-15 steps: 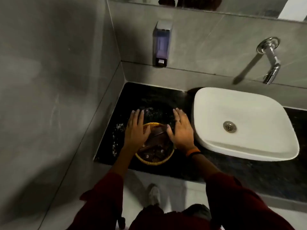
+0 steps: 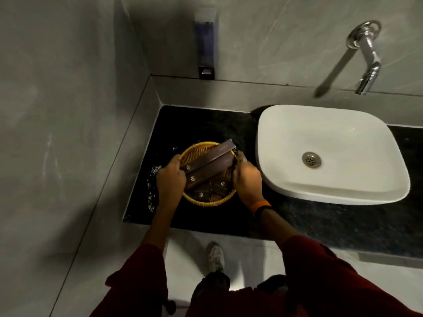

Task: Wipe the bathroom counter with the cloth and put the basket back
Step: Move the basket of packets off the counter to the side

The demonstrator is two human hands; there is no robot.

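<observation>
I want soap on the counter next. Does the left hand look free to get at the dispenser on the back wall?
Probably not yet. The left hand grips the basket rim, as does the right hand. Once it lets go, the bare counter leaves the way to the dispenser open.

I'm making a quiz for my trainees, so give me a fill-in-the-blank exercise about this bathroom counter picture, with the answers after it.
1. The left hand and right hand grip opposite sides of the round wicker ____.
2. The basket sits on the black counter, to the ____ of the white sink.
3. Long dark brown boxes lie ____ the basket.
4. The chrome tap is mounted on the ____.

Missing words: basket; left; in; wall
</observation>
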